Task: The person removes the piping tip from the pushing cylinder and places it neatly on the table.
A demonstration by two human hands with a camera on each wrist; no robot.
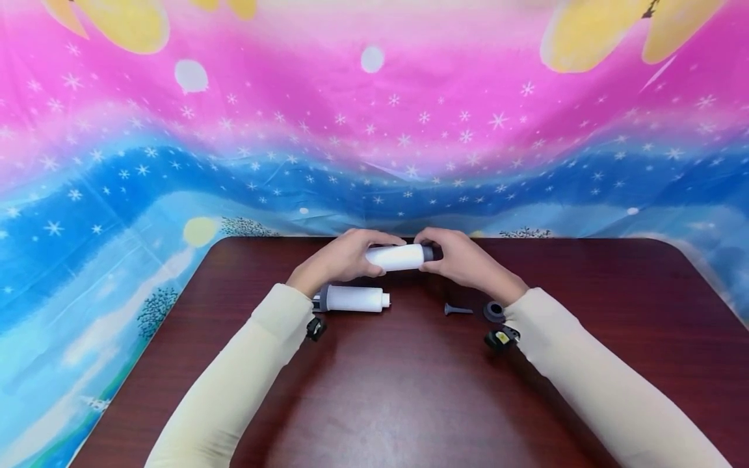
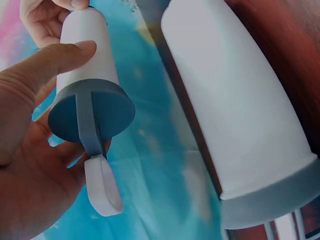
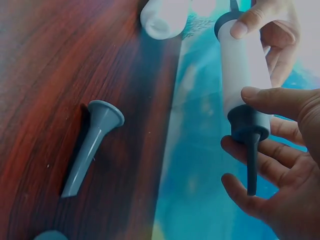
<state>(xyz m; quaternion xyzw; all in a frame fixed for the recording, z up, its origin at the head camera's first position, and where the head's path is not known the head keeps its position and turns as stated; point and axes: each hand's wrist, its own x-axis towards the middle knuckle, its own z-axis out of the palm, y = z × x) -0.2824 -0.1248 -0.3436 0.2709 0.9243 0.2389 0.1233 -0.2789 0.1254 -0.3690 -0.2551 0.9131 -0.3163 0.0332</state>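
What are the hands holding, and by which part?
A white tube: the left hand grips it beside the grey collar; the right hand grips the opposite end, at the dark nozzle cap.

Lying cylinder (image 1: 354,299) and grey nozzle (image 1: 458,310) flank a passable gap

R hand (image 3: 292,185) grips white tube (image 3: 242,67) nr dk-grey spout (image 3: 251,167), L hand (image 3: 280,35) opp. end; grey funnel (image 3: 95,142) & 2nd white tube (image 3: 162,20) on table (image 3: 40,75).

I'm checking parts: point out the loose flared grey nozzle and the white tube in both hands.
Loose flared grey nozzle (image 3: 91,147), right wrist view, on its stem.
Held white tube (image 3: 242,65), right wrist view, on its barrel.
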